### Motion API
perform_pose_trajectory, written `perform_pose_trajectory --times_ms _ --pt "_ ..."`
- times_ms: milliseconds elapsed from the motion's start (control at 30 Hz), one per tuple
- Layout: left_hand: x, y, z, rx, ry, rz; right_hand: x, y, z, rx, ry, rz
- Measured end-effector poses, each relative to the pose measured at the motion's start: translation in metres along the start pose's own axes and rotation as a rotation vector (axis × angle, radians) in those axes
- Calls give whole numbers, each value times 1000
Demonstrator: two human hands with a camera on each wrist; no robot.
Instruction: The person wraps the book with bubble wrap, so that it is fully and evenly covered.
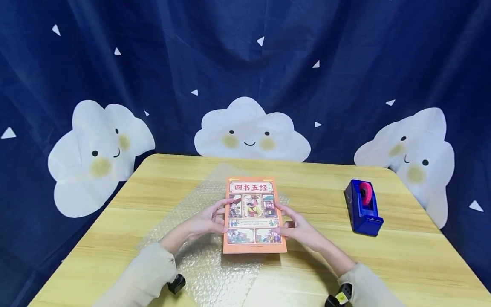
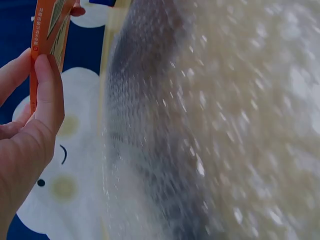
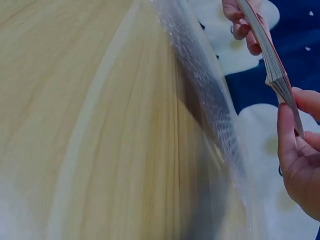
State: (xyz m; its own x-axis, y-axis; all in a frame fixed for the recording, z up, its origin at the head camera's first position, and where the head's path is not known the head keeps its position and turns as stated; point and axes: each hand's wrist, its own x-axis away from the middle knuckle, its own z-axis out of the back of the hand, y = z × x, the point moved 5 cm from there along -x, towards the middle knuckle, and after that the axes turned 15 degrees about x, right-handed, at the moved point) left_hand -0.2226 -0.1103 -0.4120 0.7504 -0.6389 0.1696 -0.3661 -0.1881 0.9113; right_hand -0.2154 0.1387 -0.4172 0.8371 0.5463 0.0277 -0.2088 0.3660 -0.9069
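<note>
An orange paperback book (image 1: 252,213) with cartoon panels and large red Chinese characters on its cover is held up between both hands. My left hand (image 1: 209,219) grips its left edge, thumb on one face and fingers on the other. On the opposite edge, my right hand (image 1: 301,228) pinches the book the same way. In the right wrist view the page edges of the book (image 3: 270,62) show, slightly spread near the right thumb. A sheet of clear bubble wrap (image 1: 220,273) lies flat on the table beneath the book and left forearm.
A blue tape dispenser (image 1: 364,209) with a pink-cored roll stands on the right side of the wooden table (image 1: 314,183). Behind the table hangs a dark blue curtain (image 1: 161,51) printed with smiling clouds and white triangles.
</note>
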Motion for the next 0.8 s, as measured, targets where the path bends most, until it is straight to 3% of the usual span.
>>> perform_pose_trajectory --times_ms 433,800 --pt "25 -6 28 -57 37 8 -24 -5 -27 109 -35 -20" --pt "41 -8 51 -163 6 43 -41 -9 -50 222 -69 -40"
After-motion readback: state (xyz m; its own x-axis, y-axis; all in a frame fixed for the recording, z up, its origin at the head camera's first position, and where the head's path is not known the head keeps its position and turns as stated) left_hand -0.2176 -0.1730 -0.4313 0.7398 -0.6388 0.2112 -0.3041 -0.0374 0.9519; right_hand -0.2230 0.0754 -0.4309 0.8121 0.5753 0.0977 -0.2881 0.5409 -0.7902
